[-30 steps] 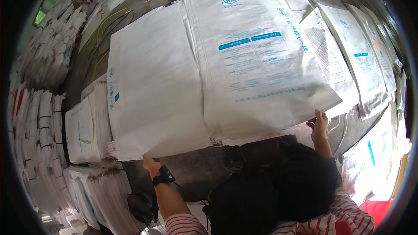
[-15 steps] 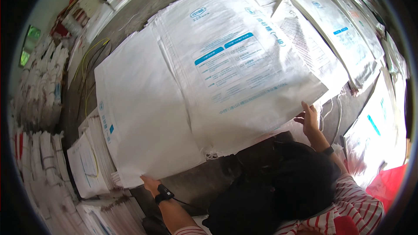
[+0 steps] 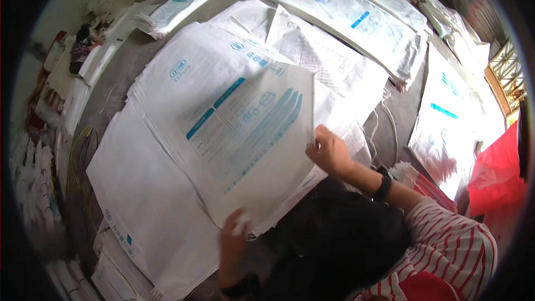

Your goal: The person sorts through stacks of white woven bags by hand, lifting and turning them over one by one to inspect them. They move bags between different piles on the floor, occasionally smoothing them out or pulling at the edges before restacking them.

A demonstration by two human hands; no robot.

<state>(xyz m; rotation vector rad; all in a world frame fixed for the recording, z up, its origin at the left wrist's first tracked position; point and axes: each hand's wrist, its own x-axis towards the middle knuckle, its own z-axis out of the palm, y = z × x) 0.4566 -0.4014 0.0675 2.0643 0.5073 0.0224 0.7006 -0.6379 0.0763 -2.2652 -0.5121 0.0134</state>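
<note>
Both hands gripped the top white sack [image 3: 245, 134] (blue print): your left hand [image 3: 233, 239] at its near edge, your right hand [image 3: 330, 150] at its side.

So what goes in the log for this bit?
left hand: holds near edge of top white sack | right hand: holds its right edge | sack: on pile

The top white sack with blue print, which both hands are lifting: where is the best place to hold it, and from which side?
Probably by the near edge, from the person's own side. The top sack is flat, thin and limp, and its near edge is raised off the stack. The left hand pinches the near corner and the right hand the right edge, far apart, so it should sag less.
</note>
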